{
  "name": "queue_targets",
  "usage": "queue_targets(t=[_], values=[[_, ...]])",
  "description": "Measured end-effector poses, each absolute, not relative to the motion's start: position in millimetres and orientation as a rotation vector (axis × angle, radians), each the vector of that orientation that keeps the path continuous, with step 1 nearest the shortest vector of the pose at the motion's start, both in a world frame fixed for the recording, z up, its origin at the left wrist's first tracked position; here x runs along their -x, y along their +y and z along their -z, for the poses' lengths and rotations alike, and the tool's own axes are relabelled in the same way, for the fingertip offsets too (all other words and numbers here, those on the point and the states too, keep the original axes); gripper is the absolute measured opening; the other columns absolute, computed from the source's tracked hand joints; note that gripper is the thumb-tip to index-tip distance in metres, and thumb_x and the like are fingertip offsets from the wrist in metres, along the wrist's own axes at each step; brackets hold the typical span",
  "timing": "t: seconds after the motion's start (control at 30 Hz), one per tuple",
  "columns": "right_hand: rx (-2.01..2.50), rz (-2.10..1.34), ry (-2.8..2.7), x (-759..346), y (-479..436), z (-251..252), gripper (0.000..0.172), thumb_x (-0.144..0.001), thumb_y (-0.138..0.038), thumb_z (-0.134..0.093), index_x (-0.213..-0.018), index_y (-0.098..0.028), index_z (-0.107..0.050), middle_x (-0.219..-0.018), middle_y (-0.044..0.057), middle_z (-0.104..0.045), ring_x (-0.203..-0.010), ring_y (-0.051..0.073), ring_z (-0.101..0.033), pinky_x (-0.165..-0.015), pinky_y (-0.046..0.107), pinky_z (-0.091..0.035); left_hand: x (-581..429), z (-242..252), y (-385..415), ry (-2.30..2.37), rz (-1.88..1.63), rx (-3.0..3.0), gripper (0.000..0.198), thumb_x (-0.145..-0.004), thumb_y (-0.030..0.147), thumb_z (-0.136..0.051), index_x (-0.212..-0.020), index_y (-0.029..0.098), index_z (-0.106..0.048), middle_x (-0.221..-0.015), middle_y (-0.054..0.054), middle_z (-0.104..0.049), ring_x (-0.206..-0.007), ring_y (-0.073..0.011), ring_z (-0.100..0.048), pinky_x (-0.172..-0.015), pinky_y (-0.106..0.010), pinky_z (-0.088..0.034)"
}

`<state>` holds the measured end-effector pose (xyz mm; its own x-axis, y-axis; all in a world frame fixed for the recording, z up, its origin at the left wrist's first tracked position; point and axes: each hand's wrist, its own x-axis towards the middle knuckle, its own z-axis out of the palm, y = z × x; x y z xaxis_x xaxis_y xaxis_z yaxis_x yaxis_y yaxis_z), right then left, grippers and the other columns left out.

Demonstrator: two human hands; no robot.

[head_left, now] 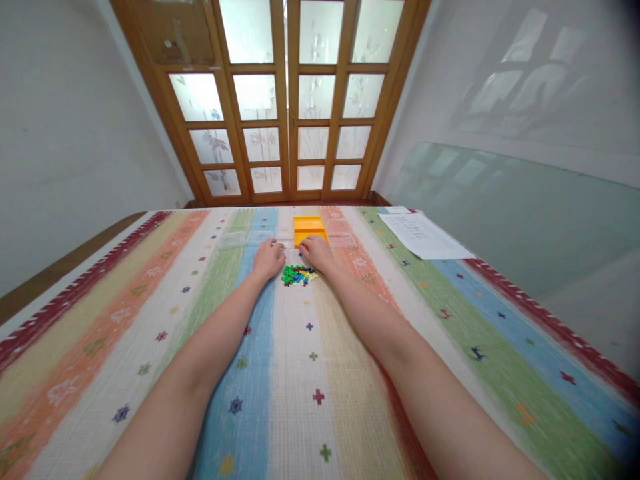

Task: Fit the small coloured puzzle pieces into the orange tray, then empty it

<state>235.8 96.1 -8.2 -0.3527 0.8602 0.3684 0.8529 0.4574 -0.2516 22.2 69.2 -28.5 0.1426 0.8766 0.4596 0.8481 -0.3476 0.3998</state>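
My left hand (270,257) is at the far part of the table, beside a small clear plastic box (285,236). Its fingers are bent and slightly apart, and I see nothing held in them. My right hand (317,252) lies over the near edge of an open yellow box (309,224). Its fingers are curled together, and whatever may be between the tips is too small to make out. Just nearer than both hands, a heap of small green, blue, yellow, white and dark plastic pieces (298,275) rests on the striped tablecloth (295,373).
More clear plastic boxes stand left (233,240) and right (343,240) of the yellow box. Printed paper sheets (425,235) lie at the table's right edge. A glass panel (500,220) leans on the right wall. Wooden glazed doors (289,100) stand beyond the table.
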Motion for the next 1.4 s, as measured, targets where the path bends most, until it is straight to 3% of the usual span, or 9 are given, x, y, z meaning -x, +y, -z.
queue_targets(t=[0.2, 0.6, 1.2, 1.4], values=[[1.415, -0.036, -2.272, -236.3, 94.9, 8.1, 0.028, -0.106, -0.029, -0.053, -0.105, -0.019, -0.079, -0.113, 0.012, -0.072, -0.11, 0.024, -0.06, -0.096, 0.032, -0.043, -23.6, 29.3, 67.2, 1.752, -0.879, -2.404, 0.029, -0.094, 0.034, -0.063, -0.118, 0.023, -0.075, -0.14, -0.013, -0.062, -0.127, -0.0322, -0.054, -0.116, -0.05, -0.041], [1.414, -0.048, -2.269, -236.2, 93.5, 8.2, 0.028, -0.107, -0.029, -0.053, -0.106, -0.02, -0.079, -0.114, 0.011, -0.071, -0.112, 0.022, -0.059, -0.097, 0.031, -0.043, -23.9, 30.8, 69.6, 1.677, -0.914, -2.434, 0.034, -0.095, 0.031, -0.061, -0.125, 0.022, -0.073, -0.136, -0.013, -0.065, -0.13, -0.031, -0.054, -0.119, -0.047, -0.038], [1.411, -0.058, -2.285, -237.4, 98.0, 11.8, 0.029, -0.107, -0.029, -0.051, -0.107, -0.019, -0.078, -0.114, 0.011, -0.071, -0.112, 0.022, -0.058, -0.097, 0.03, -0.043, -22.3, 32.4, 71.6, 1.629, -0.902, -2.368, 0.036, -0.092, 0.028, -0.065, -0.127, 0.022, -0.071, -0.146, -0.014, -0.061, -0.139, -0.0319, -0.053, -0.123, -0.049, -0.037], [1.421, -0.057, -2.298, -237.4, 97.6, 10.9, 0.029, -0.108, -0.029, -0.051, -0.107, -0.018, -0.078, -0.114, 0.011, -0.071, -0.111, 0.022, -0.059, -0.096, 0.029, -0.042, -22.8, 29.8, 70.0, 1.682, -0.865, -2.405, 0.038, -0.095, 0.027, -0.059, -0.13, 0.019, -0.07, -0.144, -0.013, -0.064, -0.136, -0.0285, -0.057, -0.123, -0.044, -0.04]])
